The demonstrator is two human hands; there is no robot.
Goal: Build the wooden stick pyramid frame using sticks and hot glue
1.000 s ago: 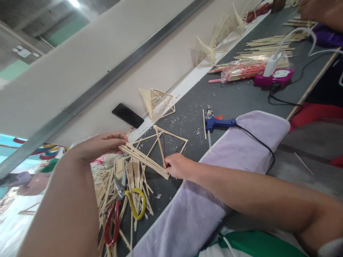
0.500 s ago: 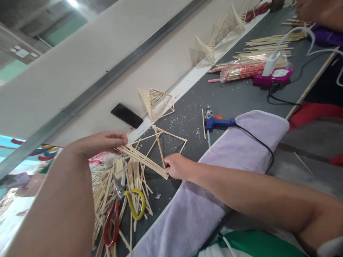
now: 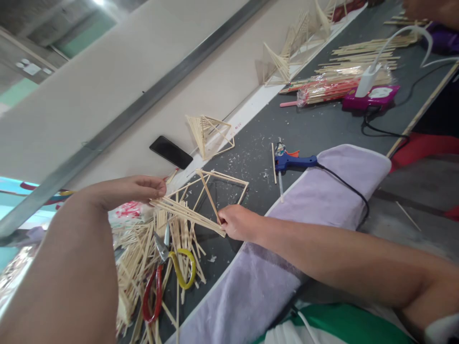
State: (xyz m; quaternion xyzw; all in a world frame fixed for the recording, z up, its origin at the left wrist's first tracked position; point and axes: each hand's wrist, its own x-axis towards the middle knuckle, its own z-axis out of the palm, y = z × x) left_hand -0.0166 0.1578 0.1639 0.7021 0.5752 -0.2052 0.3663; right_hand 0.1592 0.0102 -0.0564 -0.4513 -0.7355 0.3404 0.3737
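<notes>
A frame of thin wooden sticks (image 3: pixel 193 216) is held between my two hands, several sticks fanning along its near side. My right hand (image 3: pixel 238 222) is closed round its near right corner. At the other end, my left hand (image 3: pixel 152 187) has its fingers pinched at the stick ends; the fingertips are partly hidden. Below the frame, scissors (image 3: pixel 163 253) with one red and one yellow handle lie spread on a pile of loose sticks (image 3: pixel 134 260). A blue glue gun (image 3: pixel 294 162) rests to the right, beside a single stick (image 3: pixel 274 163).
Against the wall stand a finished-looking stick model (image 3: pixel 211 136) and a black phone (image 3: pixel 171 152). Farther along are more stick models (image 3: pixel 278 64), bagged sticks (image 3: pixel 330 91) and a magenta power socket (image 3: pixel 371 97). A lilac cloth (image 3: pixel 333 191) covers the table's near edge. Another person's hand (image 3: pixel 430 14) shows top right.
My left hand has shifted slightly left, and the frame's left end has moved with it. My right hand keeps its hold on the corner. The view has shifted a little.
</notes>
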